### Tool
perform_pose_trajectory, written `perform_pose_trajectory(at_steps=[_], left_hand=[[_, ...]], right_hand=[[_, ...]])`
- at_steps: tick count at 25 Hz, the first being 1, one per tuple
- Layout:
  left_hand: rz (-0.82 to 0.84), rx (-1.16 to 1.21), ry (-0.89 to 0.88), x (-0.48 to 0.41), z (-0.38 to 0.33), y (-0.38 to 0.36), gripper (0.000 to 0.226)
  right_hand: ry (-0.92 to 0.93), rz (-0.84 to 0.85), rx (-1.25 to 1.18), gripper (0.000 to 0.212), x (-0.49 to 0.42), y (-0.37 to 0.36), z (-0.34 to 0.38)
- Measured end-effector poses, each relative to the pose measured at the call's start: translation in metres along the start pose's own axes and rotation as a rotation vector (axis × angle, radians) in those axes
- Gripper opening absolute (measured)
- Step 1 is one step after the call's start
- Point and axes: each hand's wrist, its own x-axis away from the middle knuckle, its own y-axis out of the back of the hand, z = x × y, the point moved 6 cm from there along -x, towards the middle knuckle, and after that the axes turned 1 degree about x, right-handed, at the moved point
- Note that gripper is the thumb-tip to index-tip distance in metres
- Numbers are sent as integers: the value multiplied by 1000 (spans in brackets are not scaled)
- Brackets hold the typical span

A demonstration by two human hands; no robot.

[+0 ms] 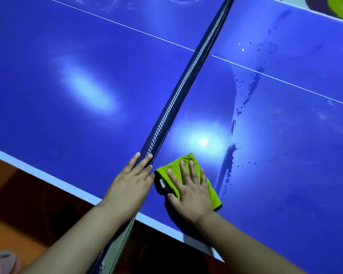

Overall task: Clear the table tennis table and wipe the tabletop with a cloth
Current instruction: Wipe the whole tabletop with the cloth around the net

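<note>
The net (188, 80) (upright, spanning the table (87, 46)) blocks crossing; both halves lie open.

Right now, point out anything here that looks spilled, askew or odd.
Droplets and dark wet streaks arc across the tabletop right of the net, beyond the green cloth under the right hand. The net looks bowed near the left hand touching it, perhaps lens distortion.

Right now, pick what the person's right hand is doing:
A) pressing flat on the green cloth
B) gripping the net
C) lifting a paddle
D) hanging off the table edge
A: the right hand lies with straight, spread fingers on the green cloth, which sits on the blue tabletop just beside the net; it is the left hand that touches the net.
</note>
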Motion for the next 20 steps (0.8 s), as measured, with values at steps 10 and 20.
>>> perform_pose_trajectory(at_steps=[10, 20], left_hand=[[-8, 52, -22, -44, -37, 10, 41], [256, 13, 154, -167, -67, -17, 85]], right_hand=[[403, 15, -9, 78, 82, -11, -22], [196, -1, 4, 71, -91, 28, -192]])
